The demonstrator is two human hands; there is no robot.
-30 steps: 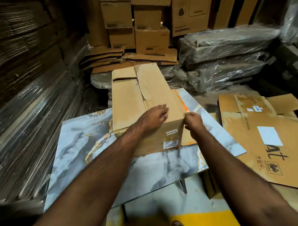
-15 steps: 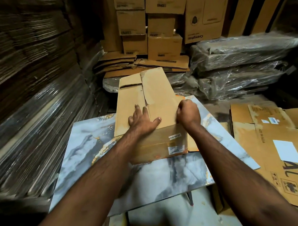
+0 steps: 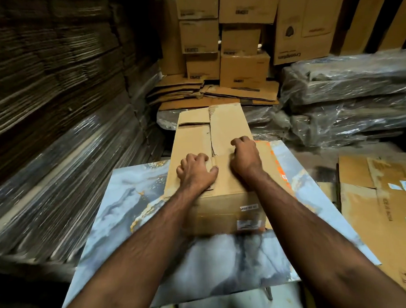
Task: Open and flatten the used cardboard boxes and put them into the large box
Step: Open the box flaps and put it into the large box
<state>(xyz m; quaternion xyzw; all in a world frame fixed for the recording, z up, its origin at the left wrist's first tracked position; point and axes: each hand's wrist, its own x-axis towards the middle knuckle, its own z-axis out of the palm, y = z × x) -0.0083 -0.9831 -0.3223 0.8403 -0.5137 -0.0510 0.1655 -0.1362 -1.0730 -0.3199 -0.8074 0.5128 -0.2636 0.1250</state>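
Note:
A closed brown cardboard box [image 3: 222, 134] lies lengthwise on the marble-patterned table [image 3: 134, 202], with white labels on its near end. Both of my hands are on its top, close to the centre seam where the flaps meet. My left hand [image 3: 194, 173] has its fingers curled at the edge of the left flap, with the thumb across the seam. My right hand [image 3: 246, 159] is curled on the right flap just beside it. A large brown carton [image 3: 383, 207] with open flaps and flat cardboard in it sits low at the right of the table.
Plastic-wrapped stacks of flat cardboard [image 3: 48, 170] wall in the left side. Behind the table are flattened boxes [image 3: 218, 93], stacked cartons [image 3: 242, 67] and wrapped bundles [image 3: 347, 102]. An orange-edged sheet [image 3: 275, 165] lies under the box's right side.
My left hand went from the box's near end to lying flat on top, then curled at the seam. My right hand moved from the right edge onto the top. The view moved closer.

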